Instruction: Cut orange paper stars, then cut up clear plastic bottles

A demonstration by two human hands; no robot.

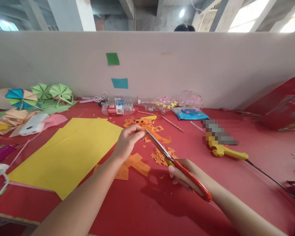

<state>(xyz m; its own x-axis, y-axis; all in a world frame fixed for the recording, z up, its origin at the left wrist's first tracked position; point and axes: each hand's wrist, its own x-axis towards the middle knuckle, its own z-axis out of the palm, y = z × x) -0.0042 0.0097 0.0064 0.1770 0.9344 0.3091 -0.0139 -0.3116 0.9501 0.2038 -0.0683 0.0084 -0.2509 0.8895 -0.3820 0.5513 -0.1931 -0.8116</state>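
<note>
My right hand (pixel 184 173) grips a pair of scissors (pixel 159 146) by the red handles, blades pointing up and left. At the blade tips, my left hand (pixel 129 141) is closed in a pinch; whatever lies between its fingertips is too small to make out. Behind the blades sits a pile of orange paper scraps (pixel 142 121). Small orange paper stars (pixel 161 157) lie in a heap just under the scissors. Larger orange paper pieces (pixel 137 164) rest on the red table (pixel 127 209) beside my left forearm.
Yellow paper sheets (pixel 71 147) spread at left. Plastic bottles (pixel 119 109), pencils (pixel 173 124) and a blue packet (pixel 190 113) line the back by a white partition (pixel 147 68). A yellow glue gun (pixel 228 152) with a cord lies right. Folded paper umbrellas (pixel 61 91) stand back left.
</note>
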